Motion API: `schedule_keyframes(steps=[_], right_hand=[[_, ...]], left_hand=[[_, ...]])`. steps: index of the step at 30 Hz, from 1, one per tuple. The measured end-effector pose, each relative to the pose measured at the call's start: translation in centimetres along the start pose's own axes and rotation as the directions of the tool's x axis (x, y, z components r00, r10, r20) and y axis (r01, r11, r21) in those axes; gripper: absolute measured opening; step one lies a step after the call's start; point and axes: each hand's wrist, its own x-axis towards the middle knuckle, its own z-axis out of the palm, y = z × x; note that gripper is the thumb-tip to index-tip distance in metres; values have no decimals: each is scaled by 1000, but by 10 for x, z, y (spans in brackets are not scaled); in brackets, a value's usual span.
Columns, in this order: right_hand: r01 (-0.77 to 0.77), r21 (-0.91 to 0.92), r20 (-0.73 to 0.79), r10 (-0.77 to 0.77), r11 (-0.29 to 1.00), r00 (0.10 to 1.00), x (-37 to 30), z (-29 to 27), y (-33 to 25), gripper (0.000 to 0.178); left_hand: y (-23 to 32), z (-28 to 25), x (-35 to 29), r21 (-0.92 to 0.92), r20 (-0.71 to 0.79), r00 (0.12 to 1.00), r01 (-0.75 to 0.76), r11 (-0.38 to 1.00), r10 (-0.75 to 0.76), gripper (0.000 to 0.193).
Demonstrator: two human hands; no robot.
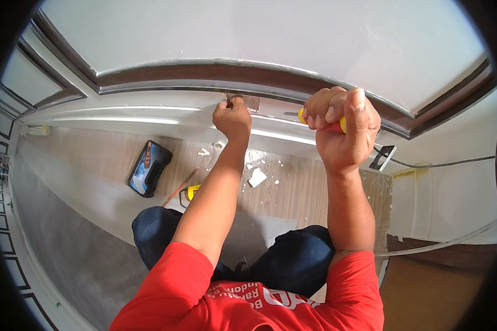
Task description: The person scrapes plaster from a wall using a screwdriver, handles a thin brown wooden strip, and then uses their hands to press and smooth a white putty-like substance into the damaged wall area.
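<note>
Right hand [345,124], 2 o'clock, fingers clamped on yellow-and-red-handled metal tool [302,116]; left hand [233,117], 12 o'clock, curled at white panelled wall [281,38], grip indeterminable.

Wall panel [259,33]: painted, largely smooth, matt to my eye. Moulding [215,74]: dark, wood-like, faintly glossy. Hand tool [302,116]: plastic-looking handle, metallic shaft. Case [143,179]: black, plastic-looking, with a shiny face. Floor [287,193]: wood-grained, smooth. Fragments [257,177]: chalky, rough-edged. Shirt [154,292] and trousers [301,256]: matt cloth.
</note>
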Motion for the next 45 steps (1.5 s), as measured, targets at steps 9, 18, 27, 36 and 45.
schedule_keyframes(steps=[9, 18, 27, 36, 45], right_hand=[[6, -18, -9, -6, 1000, 1000, -1, -8, -7, 47], [5, -4, -8, -5, 1000, 1000, 1, -9, 5, 47], [-3, 7, -11, 3, 1000, 1000, 1, -6, 10, 46], [-29, -4, -34, 28, 1000, 999, 1, -6, 5, 45], [-49, 9, -36, 49, 999, 998, -2, 1, 8, 43]], left_hand=[[39, -5, -26, -329, 72, 868, 485, 810, -491, 23], [37, -34, -25, -267, 331, 883, 426, 865, -332, 33], [25, -33, -10, -325, 331, 880, 445, 835, -340, 27], [40, -16, -5, -495, 305, 785, 615, 614, -540, 15], [11, -5, -62, -511, 507, 473, 838, 192, -721, 8]])
